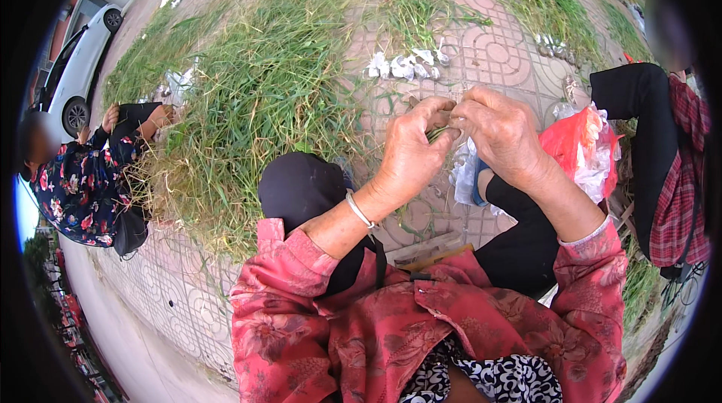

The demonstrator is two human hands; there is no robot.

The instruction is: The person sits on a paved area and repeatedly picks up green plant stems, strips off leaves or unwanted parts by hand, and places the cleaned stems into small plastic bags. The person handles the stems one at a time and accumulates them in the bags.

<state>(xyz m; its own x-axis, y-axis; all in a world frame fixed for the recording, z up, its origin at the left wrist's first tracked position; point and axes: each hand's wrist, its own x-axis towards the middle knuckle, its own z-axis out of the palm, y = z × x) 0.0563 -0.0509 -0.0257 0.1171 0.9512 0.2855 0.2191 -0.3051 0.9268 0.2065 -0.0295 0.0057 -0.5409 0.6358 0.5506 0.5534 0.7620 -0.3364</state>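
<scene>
My left hand (414, 146), with a silver bangle at its wrist, is closed on thin green plant stems (437, 133). Close beside it, fingertips almost touching, my right hand (499, 135) pinches at something too small to tell. Both hands are raised above the paving between my knees. A row of small knotted white plastic bags (403, 67) lies beyond them, at the foot of a bunch of cut green grass (414, 8). Clear plastic bags (465, 171) lie by my shoe, below my right hand.
A large heap of long green grass (276, 75) spreads to the left. A person in a floral top (76, 194) sits beyond it. Right of my hands is a red plastic bag (564, 140) with white plastic in it, near another person's black trouser leg (651, 138). A white car (79, 73) stands far left.
</scene>
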